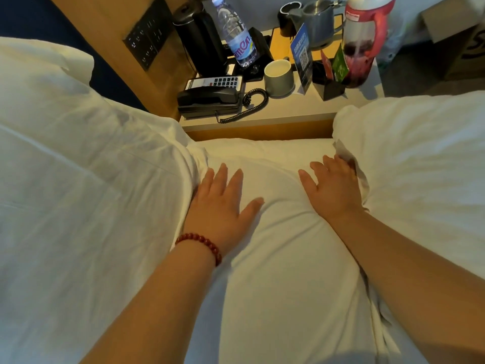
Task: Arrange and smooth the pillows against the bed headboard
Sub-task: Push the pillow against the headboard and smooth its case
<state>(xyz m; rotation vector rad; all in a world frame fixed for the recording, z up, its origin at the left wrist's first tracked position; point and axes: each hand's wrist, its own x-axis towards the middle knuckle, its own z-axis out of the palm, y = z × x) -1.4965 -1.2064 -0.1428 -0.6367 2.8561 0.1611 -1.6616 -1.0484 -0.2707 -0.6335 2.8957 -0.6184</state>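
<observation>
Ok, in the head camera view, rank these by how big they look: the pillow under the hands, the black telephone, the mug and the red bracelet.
1. pillow, by far, though it is also nearest the camera
2. telephone
3. mug
4. bracelet, a thin band, smallest although nearer than the mug

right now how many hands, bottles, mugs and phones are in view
hands: 2, left hand, right hand
bottles: 2, water bottle, red-handled bottle
mugs: 1, grey mug
phones: 1, black phone
total: 6
</observation>
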